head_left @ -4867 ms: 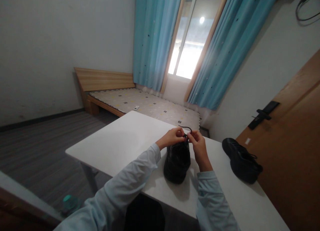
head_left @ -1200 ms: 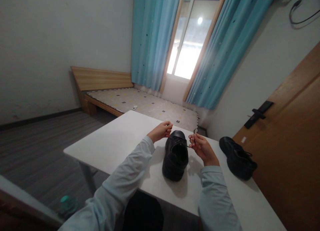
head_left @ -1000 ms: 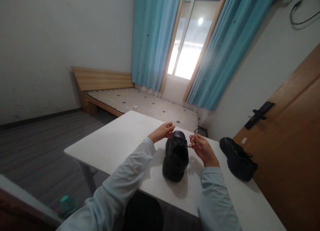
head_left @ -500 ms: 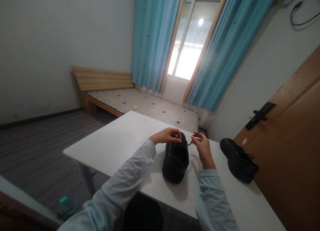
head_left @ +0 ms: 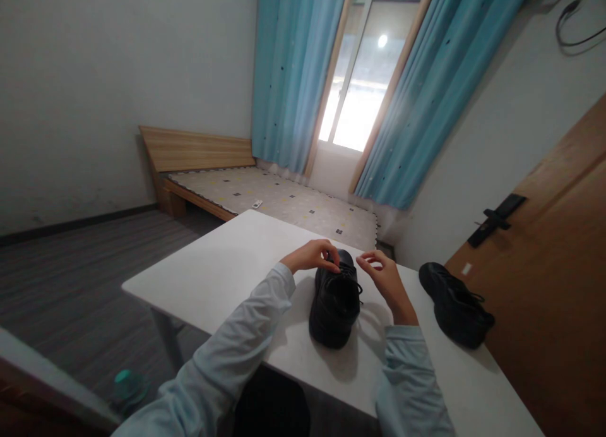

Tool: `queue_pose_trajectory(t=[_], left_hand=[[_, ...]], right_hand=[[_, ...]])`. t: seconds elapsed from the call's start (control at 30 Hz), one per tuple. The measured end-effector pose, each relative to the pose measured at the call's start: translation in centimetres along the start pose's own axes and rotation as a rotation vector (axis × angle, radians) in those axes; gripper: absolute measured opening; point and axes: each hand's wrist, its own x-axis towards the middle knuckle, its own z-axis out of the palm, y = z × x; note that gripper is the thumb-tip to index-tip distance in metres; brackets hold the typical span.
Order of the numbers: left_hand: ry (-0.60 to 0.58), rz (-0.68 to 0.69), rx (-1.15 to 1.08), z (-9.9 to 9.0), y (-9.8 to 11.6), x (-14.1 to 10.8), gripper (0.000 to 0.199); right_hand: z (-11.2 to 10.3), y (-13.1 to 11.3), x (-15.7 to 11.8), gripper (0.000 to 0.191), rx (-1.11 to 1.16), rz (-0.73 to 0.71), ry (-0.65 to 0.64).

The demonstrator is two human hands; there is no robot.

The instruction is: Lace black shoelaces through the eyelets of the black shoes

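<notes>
A black lace-up shoe (head_left: 334, 311) stands on the white table (head_left: 213, 266), its toe pointing away from me. At its left side near the laces is my left hand (head_left: 317, 256), thumb and fingers curled together; whatever they pinch is too small to make out. My right hand (head_left: 381, 269) hovers just right of the shoe's front, fingers apart and holding nothing. A dark lace loop (head_left: 360, 290) hangs over the shoe's right side. The second black shoe (head_left: 457, 305) lies farther right on the table.
Beyond the table is a bed (head_left: 284, 200) with a small white object (head_left: 257, 204) on it. A wooden door (head_left: 558, 254) with a black handle stands at the right. A green-capped container (head_left: 127, 383) is on the floor at lower left.
My right hand has let go of the lace, which now hangs by the shoe's right side. My left hand has stayed almost in place.
</notes>
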Motion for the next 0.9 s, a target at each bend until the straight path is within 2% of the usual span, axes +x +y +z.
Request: queue_pose_trajectory(t=[0.13, 0.2, 0.33, 0.43, 0.7, 0.9], left_hand=[[0.047, 0.064, 0.092, -0.3, -0.4, -0.1, 0.02], [0.08, 0.058, 0.134, -0.4, -0.5, -0.1, 0.024], [0.156, -0.027, 0.195, -0.5, -0.6, -0.2, 0.041], [0.193, -0.033, 0.203, -0.5, -0.5, -0.3, 0.038], [0.088, -0.01, 0.083, -0.5, -0.1, -0.3, 0.024], [0.026, -0.015, 0.096, -0.5, -0.4, -0.4, 0.017]], right_hand=[[-0.6, -0.3, -0.4, 0.03, 0.095, 0.006, -0.32], [-0.8, 0.0, -0.5, 0.031, 0.105, 0.016, -0.394], [-0.9, 0.6, -0.4, 0.029, 0.068, 0.014, -0.432], [-0.9, 0.5, -0.5, 0.031, 0.101, 0.024, -0.444], [-1.6, -0.4, -1.0, 0.035, 0.121, 0.188, -0.527], [-2.5, 0.0, -1.2, 0.037, 0.207, 0.221, -0.643]])
